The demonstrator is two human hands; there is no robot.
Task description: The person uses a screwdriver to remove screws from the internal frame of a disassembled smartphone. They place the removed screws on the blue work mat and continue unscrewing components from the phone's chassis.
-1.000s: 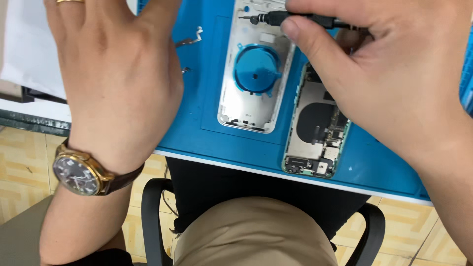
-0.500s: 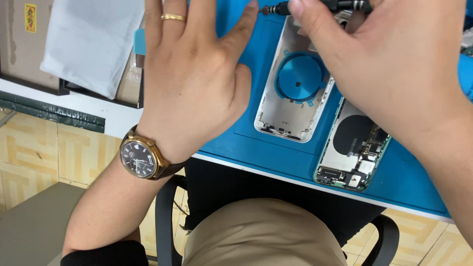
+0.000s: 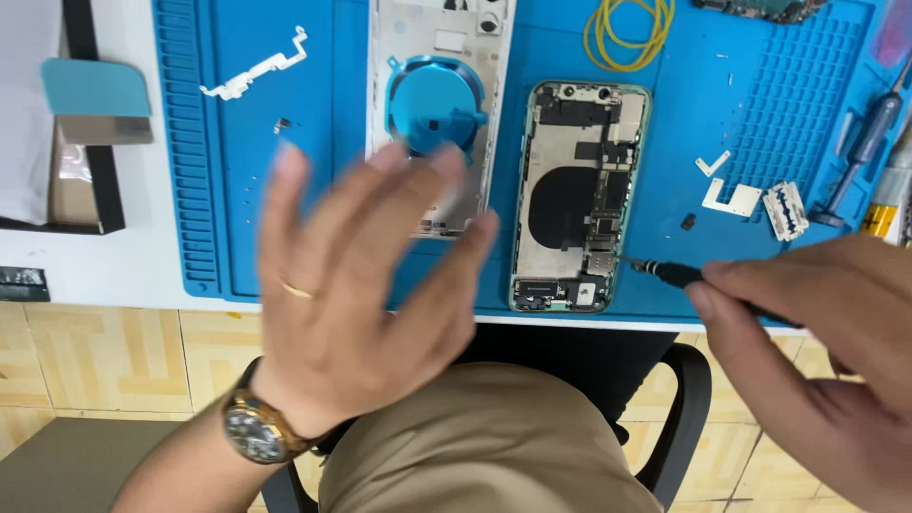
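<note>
Now the view sits further back from the bench than it did a second ago, and both hands have drawn toward the near edge of the blue repair mat (image 3: 218, 190). The left hand (image 3: 366, 285), which earlier lay flat on the mat beside the parts, is lifted clear and blurred with motion; its fingers are spread and slightly curled, holding nothing, a ring on one finger and a wristwatch (image 3: 255, 429) on the wrist. It hangs in front of the lower part of the silver rear housing (image 3: 432, 123), whose blue round film now shows in full. The right hand (image 3: 817, 351), which half a second ago worked at the top of that housing, has come across to the opened phone (image 3: 579, 199). Thumb and forefinger are pressed together on the black handle of a precision screwdriver (image 3: 670, 274), the other fingers tucked under; its tip lies at the lower right edge of the phone, touching or just short of it, I cannot tell which. By my reading the work has passed from the housing to the phone's lower boards.

Around them on the mat lie a white bracket (image 3: 256, 65), a coil of yellow wire (image 3: 629, 30), small metal shields (image 3: 731, 198) and a razor blade (image 3: 786, 209). A second screwdriver (image 3: 860, 152) lies at the far right
</note>
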